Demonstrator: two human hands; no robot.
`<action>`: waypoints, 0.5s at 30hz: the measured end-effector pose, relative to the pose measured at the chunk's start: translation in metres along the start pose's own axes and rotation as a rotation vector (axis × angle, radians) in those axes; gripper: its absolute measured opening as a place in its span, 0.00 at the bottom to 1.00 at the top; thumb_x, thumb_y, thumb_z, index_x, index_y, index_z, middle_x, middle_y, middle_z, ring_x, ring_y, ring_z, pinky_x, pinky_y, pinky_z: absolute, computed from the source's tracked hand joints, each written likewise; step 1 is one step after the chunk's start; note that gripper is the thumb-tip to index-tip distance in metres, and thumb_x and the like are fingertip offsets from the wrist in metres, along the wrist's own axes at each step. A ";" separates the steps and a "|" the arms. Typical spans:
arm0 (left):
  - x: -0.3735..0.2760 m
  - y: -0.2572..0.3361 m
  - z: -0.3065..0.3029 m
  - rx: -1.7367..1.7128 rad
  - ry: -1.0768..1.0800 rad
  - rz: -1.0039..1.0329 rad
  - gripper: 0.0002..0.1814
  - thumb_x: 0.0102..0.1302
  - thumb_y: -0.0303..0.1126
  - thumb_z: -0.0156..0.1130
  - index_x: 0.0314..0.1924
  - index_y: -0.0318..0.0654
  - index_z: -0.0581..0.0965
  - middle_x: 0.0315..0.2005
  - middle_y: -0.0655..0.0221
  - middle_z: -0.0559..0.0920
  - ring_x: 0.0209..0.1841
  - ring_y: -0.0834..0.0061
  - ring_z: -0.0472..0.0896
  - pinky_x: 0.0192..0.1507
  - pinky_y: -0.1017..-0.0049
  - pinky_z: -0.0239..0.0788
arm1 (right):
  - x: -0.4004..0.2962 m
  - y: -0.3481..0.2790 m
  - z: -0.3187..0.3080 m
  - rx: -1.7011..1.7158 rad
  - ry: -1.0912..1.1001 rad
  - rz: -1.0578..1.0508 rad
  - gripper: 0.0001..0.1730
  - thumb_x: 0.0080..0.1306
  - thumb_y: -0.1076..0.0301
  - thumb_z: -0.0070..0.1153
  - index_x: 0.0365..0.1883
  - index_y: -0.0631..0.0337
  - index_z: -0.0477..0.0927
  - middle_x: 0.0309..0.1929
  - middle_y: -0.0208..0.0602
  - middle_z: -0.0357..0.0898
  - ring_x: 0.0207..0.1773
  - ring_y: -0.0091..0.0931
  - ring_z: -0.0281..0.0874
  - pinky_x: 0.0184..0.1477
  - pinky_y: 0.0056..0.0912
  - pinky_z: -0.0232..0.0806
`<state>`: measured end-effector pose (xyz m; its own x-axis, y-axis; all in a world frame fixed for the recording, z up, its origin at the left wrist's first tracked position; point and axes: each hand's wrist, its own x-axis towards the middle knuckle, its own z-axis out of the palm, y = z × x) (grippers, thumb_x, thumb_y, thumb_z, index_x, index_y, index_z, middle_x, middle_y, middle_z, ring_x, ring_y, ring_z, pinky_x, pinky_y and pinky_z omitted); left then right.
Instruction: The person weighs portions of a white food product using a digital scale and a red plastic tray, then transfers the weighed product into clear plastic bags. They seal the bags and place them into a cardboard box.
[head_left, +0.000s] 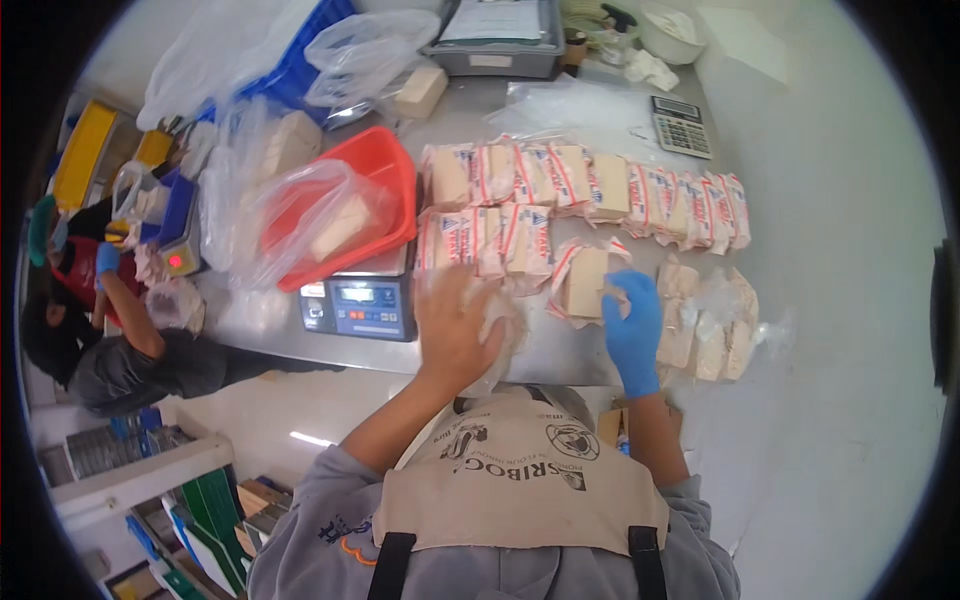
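Observation:
My left hand (454, 322), bare, rests with spread fingers on a clear plastic bag (502, 337) near the table's front edge; whether it grips the bag I cannot tell. In a blue glove, my right hand (632, 330) touches the right side of a pale yeast block (585, 281) lying on its opened red-and-white wrapper. Behind both hands stand two rows of similar blocks in printed wrappers (529, 236). A digital scale (364, 307) at the left carries a red plastic tray (390, 172), where a bagged pale block (341, 229) lies.
Bagged blocks (709, 330) lie at the right edge of the metal table (559, 367). A calculator (681, 127), plastic sheets (570, 112) and a grey bin (491, 61) are at the back. A co-worker (142, 360) in blue gloves works at the far left.

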<state>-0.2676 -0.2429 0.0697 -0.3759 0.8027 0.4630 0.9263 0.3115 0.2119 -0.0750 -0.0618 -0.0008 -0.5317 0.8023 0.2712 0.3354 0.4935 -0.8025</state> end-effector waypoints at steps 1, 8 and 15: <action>-0.005 -0.007 -0.010 0.048 0.017 -0.092 0.28 0.55 0.32 0.70 0.56 0.39 0.72 0.46 0.55 0.79 0.51 0.50 0.77 0.54 0.58 0.71 | -0.001 -0.024 0.003 -0.049 -0.166 -0.138 0.19 0.60 0.71 0.61 0.51 0.56 0.82 0.61 0.45 0.73 0.64 0.44 0.69 0.66 0.46 0.63; -0.040 -0.090 -0.011 -0.262 -0.077 -0.530 0.17 0.53 0.22 0.64 0.44 0.36 0.74 0.34 0.65 0.80 0.35 0.64 0.81 0.36 0.66 0.72 | -0.010 -0.097 0.072 -0.334 -0.877 -0.739 0.21 0.53 0.61 0.63 0.46 0.52 0.85 0.78 0.49 0.54 0.80 0.53 0.42 0.76 0.61 0.43; -0.059 -0.140 -0.063 -1.156 0.187 -0.982 0.12 0.52 0.16 0.57 0.37 0.38 0.73 0.32 0.73 0.73 0.25 0.83 0.72 0.24 0.78 0.65 | 0.022 -0.126 0.017 -0.184 -0.652 -0.547 0.13 0.54 0.63 0.66 0.35 0.59 0.81 0.70 0.45 0.69 0.71 0.50 0.63 0.69 0.49 0.60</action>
<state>-0.3763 -0.3655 0.0668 -0.8897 0.4210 -0.1767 -0.1765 0.0398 0.9835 -0.1423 -0.1116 0.0968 -0.9754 0.1125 0.1896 -0.0065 0.8450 -0.5347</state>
